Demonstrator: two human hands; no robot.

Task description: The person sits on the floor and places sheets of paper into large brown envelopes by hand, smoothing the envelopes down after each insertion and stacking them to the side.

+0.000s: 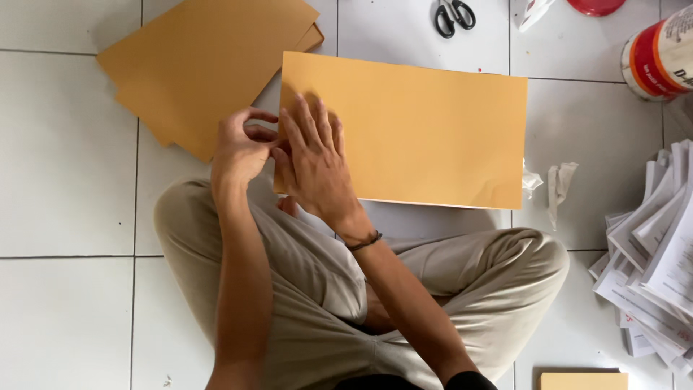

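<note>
Under our flat, open right hand (pixel 312 162) lies brown sheet (pixel 411 130); left hand (pixel 242 148) pinches its edge w/ fingertips; if palm slips, fold prob. skews

Both hands meet at the left edge of a brown paper sheet (pixel 411 130) on the tiled floor (pixel 65 180) — the right hand (pixel 312 162) pressed flat, the left hand (pixel 242 148) pinching the edge beside it. More brown sheets (pixel 195 65) lie beyond — scissors (pixel 453 16) farther off.

A home floor used as a craft spot: white floor tiles (pixel 65 180), scissors (pixel 453 16), stacked printed papers (pixel 653 253).
</note>
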